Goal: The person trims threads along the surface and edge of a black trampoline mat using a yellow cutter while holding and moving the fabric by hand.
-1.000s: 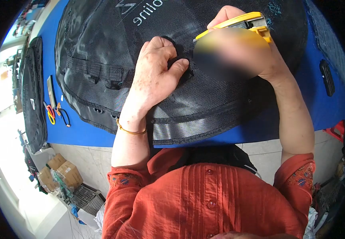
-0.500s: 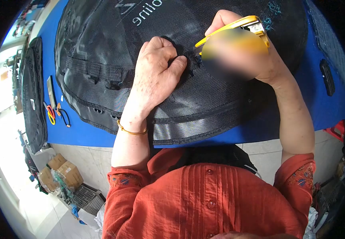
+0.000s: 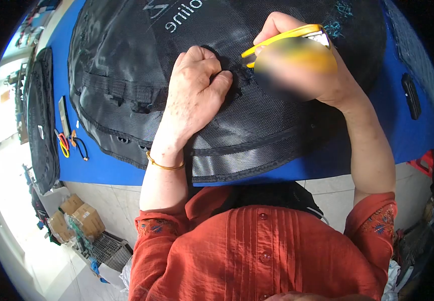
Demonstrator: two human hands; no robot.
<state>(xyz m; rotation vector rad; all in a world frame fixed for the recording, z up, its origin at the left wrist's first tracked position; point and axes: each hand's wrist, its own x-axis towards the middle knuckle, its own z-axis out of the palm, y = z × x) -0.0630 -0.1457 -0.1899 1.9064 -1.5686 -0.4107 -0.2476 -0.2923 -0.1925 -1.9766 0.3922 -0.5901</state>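
Note:
A large black mesh cover point(image 3: 257, 120) with light lettering lies across the blue table. My left hand point(image 3: 192, 90), a gold bracelet on its wrist, presses down on it with curled fingers closed on a strip of black webbing point(image 3: 144, 95). The webbing shows to the left of the hand, with loops standing up; what lies under the fingers is hidden. To the right, my right hand point(image 3: 282, 30) is wrapped round yellow thread snips point(image 3: 282, 36). Their tips point left, just above the webbing beside my left thumb. A blurred patch covers much of this hand and tool.
On the left of the blue table point(image 3: 106, 173) lie red-and-yellow scissors point(image 3: 64, 145), a flat metal strip point(image 3: 64, 115) and a folded black piece point(image 3: 41, 120). A black oblong item point(image 3: 410, 96) lies at the right. Cardboard boxes point(image 3: 87, 219) stand on the floor.
My right hand and the snips have shifted slightly left, and more of the yellow tips shows. My left hand has moved very little and keeps its hold.

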